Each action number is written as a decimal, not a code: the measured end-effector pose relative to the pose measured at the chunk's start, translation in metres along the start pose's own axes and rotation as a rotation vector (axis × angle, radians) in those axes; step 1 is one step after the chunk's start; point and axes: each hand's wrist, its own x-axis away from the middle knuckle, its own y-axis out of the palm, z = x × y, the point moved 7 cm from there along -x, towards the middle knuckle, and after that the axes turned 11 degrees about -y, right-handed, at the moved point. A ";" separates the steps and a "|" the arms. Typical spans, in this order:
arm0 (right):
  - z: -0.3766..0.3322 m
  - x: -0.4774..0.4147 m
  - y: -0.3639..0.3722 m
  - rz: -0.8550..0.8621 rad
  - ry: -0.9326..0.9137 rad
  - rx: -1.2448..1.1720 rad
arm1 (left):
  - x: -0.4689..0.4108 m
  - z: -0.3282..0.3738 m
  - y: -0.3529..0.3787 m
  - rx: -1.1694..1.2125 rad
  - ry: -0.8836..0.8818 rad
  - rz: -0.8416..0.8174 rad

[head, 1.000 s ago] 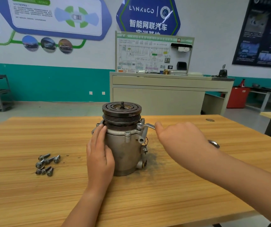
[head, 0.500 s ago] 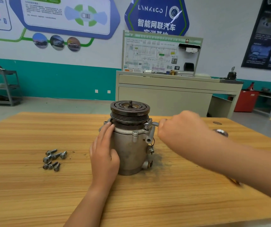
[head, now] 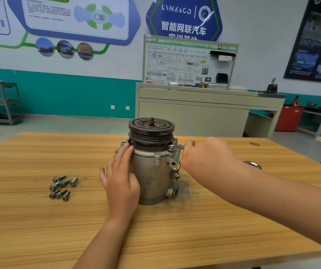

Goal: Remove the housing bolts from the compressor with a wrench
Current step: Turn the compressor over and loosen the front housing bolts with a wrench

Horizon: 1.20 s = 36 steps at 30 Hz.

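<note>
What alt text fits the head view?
A person's right hand grips a wrench at the flange of an upright compressor, while the left hand rests flat on its side. Loose bolts lie at left on the wooden table.

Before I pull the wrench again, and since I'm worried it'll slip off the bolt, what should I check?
1. Grey metal cylindrical compressor stands upright on the light wooden table: ok.
2. Left hand lies flat against the compressor's side, bracing it: ok.
3. Right hand grips the silver steel wrench: ok.
4. Wrench head is fully seated on the small silver housing bolt at the rim: cannot tell, too small to see.
5. Pile of loose silver bolts lies apart from the compressor, on the side away from the wrench: ok.
</note>
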 end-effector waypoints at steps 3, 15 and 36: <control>0.005 0.002 0.011 0.022 -0.003 0.036 | 0.000 0.000 0.000 0.005 -0.002 -0.006; 0.066 -0.061 0.057 0.185 0.185 -0.070 | -0.001 -0.005 0.004 0.075 0.023 0.000; 0.081 0.028 0.057 0.566 0.418 -0.870 | 0.002 -0.001 0.001 -0.016 0.010 -0.010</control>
